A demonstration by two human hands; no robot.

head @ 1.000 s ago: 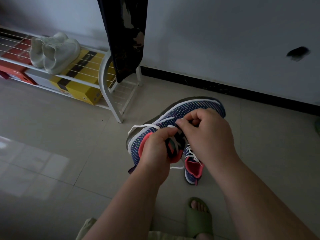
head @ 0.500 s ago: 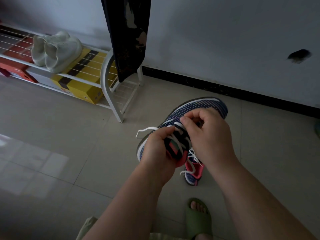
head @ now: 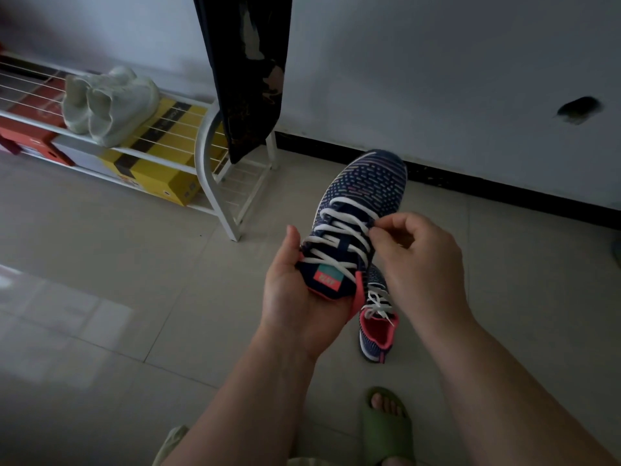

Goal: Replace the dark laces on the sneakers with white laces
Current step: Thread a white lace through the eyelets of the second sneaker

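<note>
In the head view, the only view here, the held sneaker (head: 353,227) is up off the tiled floor (head: 100,257), in front of the person and between the two hands. Its long axis runs from the heel, low and near the body, up and away to the toe, which points toward the wall (head: 437,79) and leans a little to the right. The left hand (head: 292,297) cradles the heel end from below and from the left, palm up, thumb lying along the sneaker's left side, fingers hidden under the sole; it holds the shoe and nothing else. The right hand (head: 416,260) sits just beside the sneaker's right edge, about halfway along the lacing, and its thumb and forefinger pinch a run of the white lace (head: 346,230) where it meets the right-hand row of eyelets. So the right hand is the one nearer the lacing, and any tightening would likely be drawn across the shoe, at right angles to its long axis, while the left steadies the heel. White lace already crosses the whole tongue; no dark lace shows on it. The second sneaker (head: 378,317) stands on the floor just below the right wrist, toe hidden behind the held shoe, also carrying white lace. A green slipper (head: 386,428) covers a foot near the bottom edge.
</note>
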